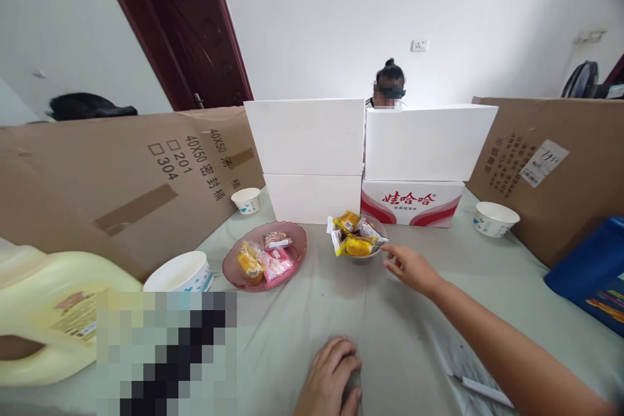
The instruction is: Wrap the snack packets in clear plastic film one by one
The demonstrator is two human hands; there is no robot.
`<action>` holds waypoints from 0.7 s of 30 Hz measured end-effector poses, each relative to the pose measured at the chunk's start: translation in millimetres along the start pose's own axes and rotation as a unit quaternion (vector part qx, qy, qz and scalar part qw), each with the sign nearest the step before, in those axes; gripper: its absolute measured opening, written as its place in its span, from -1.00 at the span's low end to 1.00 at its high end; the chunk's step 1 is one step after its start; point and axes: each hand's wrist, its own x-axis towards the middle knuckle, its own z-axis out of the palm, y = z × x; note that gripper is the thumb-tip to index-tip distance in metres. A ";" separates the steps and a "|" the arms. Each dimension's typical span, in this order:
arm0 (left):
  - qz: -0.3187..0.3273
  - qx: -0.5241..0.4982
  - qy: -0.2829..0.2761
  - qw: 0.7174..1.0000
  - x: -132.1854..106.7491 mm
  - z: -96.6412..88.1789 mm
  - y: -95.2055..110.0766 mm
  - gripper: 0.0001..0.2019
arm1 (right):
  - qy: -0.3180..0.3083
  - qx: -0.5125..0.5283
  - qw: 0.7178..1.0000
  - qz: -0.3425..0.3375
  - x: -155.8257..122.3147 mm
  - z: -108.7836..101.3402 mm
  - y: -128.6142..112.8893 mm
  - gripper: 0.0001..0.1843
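Watching remotely: I see left hand [332,374] loosely open near the tabletop's [285,338] near edge; right hand [408,268], fingers parted, just beside the snack bowl [364,259].

Straight ahead of me, a plain white wall [302,19] fills the view, with a socket [419,45] fixed just right of centre! Over to my left, there's a dark red door [185,19], its frame [228,26] slanting through my view, metal handle [197,100] down low. Far right, another wall fitting [591,35], near the edge. Soft, even light across the wall, dimming at the top right corner! And below me, pale grey-green cloth [287,338], lightly creased, covers the desk.
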 end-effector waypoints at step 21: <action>0.047 0.045 0.061 0.996 -1.8 0.0 -0.9 -0.75 | 0.147 -0.071 0.925 0.343 -177.6 -93.7 121.5 -0.64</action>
